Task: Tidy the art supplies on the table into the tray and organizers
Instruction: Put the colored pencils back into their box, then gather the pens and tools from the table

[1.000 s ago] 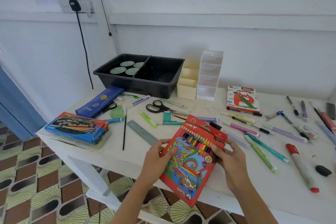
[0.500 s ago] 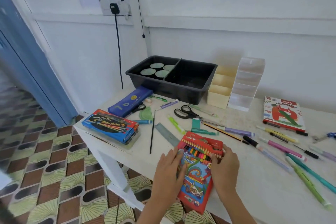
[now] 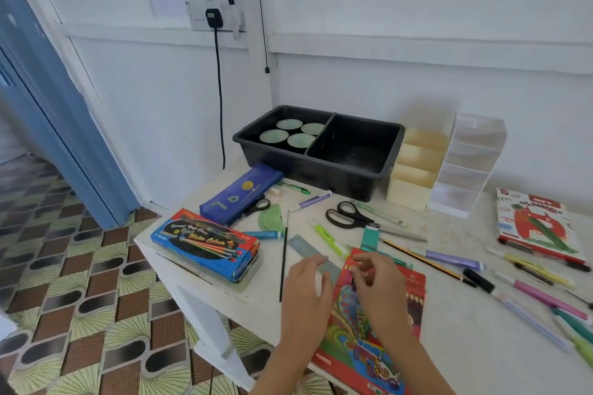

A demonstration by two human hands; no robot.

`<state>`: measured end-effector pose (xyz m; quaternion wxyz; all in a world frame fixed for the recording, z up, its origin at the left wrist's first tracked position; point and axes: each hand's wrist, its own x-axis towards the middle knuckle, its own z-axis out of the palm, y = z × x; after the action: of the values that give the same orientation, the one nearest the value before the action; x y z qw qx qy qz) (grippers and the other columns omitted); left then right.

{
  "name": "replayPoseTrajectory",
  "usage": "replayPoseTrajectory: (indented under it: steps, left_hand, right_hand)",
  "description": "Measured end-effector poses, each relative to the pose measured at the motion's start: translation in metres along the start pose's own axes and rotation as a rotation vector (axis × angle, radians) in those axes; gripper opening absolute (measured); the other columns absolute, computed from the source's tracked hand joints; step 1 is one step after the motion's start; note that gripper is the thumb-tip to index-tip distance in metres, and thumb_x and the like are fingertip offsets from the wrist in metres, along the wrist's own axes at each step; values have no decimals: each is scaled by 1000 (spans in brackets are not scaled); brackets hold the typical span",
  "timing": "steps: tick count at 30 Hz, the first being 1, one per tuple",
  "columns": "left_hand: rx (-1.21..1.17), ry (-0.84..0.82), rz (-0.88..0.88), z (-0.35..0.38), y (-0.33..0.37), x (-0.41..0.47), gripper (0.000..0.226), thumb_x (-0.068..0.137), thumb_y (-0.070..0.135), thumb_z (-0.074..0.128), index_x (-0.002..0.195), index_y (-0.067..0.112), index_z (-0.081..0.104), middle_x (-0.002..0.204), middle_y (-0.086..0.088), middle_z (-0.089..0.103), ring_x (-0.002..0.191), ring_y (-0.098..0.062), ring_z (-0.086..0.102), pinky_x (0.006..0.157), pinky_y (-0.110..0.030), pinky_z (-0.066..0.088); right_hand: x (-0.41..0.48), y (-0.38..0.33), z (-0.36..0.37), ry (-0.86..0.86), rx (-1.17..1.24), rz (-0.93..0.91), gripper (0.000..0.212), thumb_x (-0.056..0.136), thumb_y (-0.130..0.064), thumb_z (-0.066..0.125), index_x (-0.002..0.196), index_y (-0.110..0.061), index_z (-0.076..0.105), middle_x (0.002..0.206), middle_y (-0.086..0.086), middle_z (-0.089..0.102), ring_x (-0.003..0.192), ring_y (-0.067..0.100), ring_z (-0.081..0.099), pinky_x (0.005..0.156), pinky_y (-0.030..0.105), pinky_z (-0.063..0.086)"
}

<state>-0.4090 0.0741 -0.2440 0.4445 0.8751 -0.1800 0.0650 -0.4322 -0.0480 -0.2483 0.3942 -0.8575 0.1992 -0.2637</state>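
On the table [image 3: 465, 349], the right hand [image 3: 382, 293] pinches the pencil box [image 3: 412, 285].

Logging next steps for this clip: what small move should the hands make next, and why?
Probably grip the pencil box and lift it toward the tray: it lies flat, right hand at its top end, left hand beside it, and the tray's right compartment looks empty.
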Motion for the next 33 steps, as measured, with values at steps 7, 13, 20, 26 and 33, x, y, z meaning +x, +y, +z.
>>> replayPoseTrajectory:
  steps: [7,13,20,26,33]
  left_hand:
    - [-115,19,-37,-13,-19,57,20,94,15,51,110,26,57,109,13,57,104,-1,48,82,-2,32]
    - [-193,-65,-63,-11,-24,84,23,94,14,49,108,32,54,108,17,55,107,1,48,89,-13,35]
    - [-244,-70,-40,0,-30,106,22,92,9,51,107,24,60,106,10,60,104,-5,54,93,-27,44]
    - [-199,-71,-30,-3,-27,129,21,91,9,53,108,20,60,105,6,61,99,-8,56,84,-25,47]
    - [417,-80,-102,-45,-56,193,22,87,7,51,106,2,59,112,-13,56,104,-30,52,80,-38,42]
  right_hand:
    - [67,-10,29,-87,-241,-156,21,90,-16,57,111,-17,60,105,-2,54,102,16,49,88,30,44]
    - [125,11,35,-357,-696,6,62,85,-50,56,136,-19,38,132,9,45,123,27,38,101,35,33]
    - [136,20,38,-349,-491,32,70,79,-39,71,138,-18,39,124,8,44,118,25,39,102,34,35]
    - [136,9,28,-193,-254,-186,27,87,-2,61,113,-7,63,99,-1,44,86,8,43,80,4,36]
    - [138,-33,46,-171,-134,-353,26,91,-7,57,116,-2,59,103,8,61,90,9,47,82,17,36]
